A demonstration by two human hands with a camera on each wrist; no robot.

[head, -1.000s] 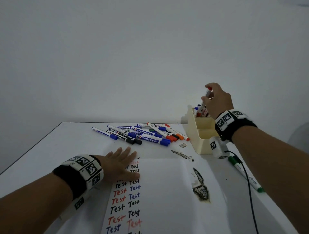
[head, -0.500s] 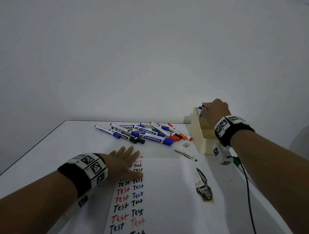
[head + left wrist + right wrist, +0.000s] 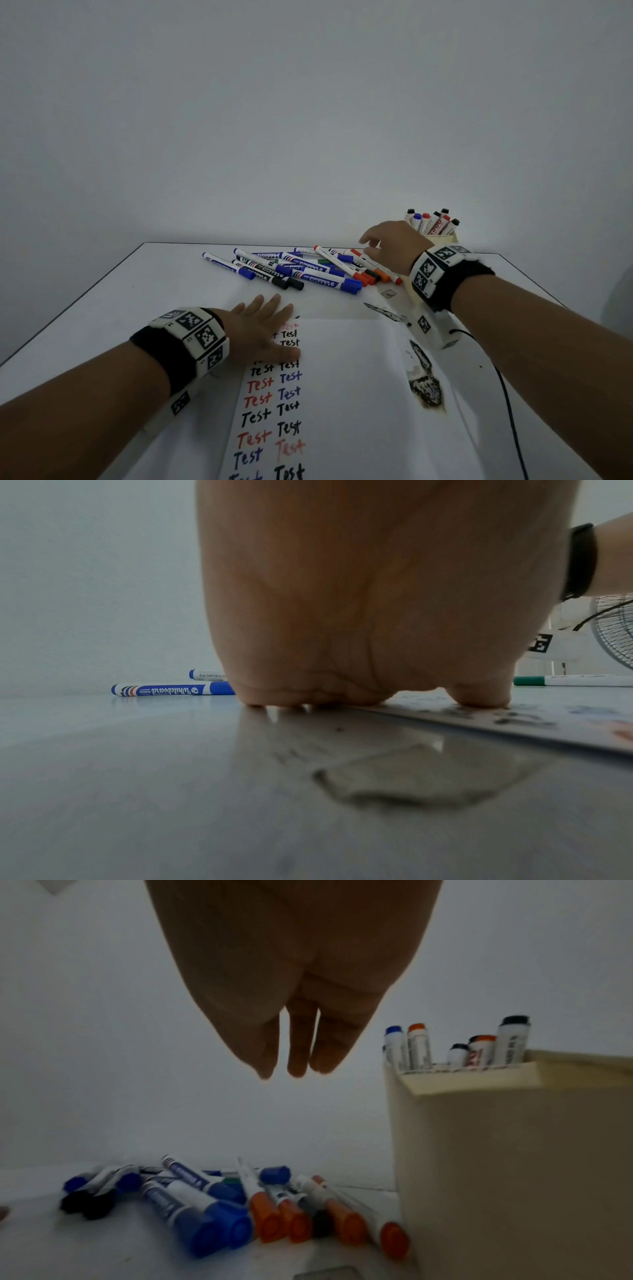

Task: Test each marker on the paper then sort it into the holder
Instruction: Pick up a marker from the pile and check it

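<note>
Fingers straight and empty, the right hand (image 3: 390, 245) hovers over the right end of the marker pile (image 3: 301, 269), above the orange-capped ones (image 3: 294, 1218); from the right wrist view the fingertips (image 3: 298, 1066) hang clear of everything, gripping nothing. Left hand (image 3: 263, 329) lies flat, fingers spread, pressing the top left corner of the paper (image 3: 342, 394) onto the desk (image 3: 102, 308). Columns of "Test" in black, red and blue run down that sheet. Cream holder (image 3: 514, 1150) stands just right of the pile, at the desk's far right, with capped markers upright in its back compartment (image 3: 433, 222). One green marker (image 3: 565, 680) lies apart on the desk, off to the right.
</note>
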